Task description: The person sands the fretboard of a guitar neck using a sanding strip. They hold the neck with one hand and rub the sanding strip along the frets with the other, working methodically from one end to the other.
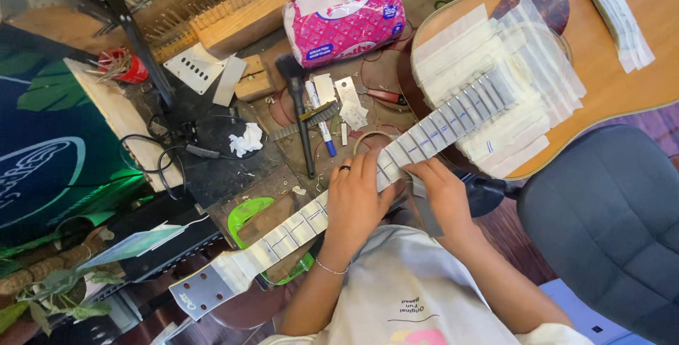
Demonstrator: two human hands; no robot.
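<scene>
We judge the guitar neck (332, 200) stiff, taped, slippery; left hand (356, 200) lies flat, released; right hand (444, 193) grasps its edge.

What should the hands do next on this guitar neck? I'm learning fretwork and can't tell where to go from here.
Probably press the tape flat under the left hand, then shift one fret along. The guitar neck is masked in white tape with bare frets between, and the right hand steadies its edge beside the guitar body.
</scene>
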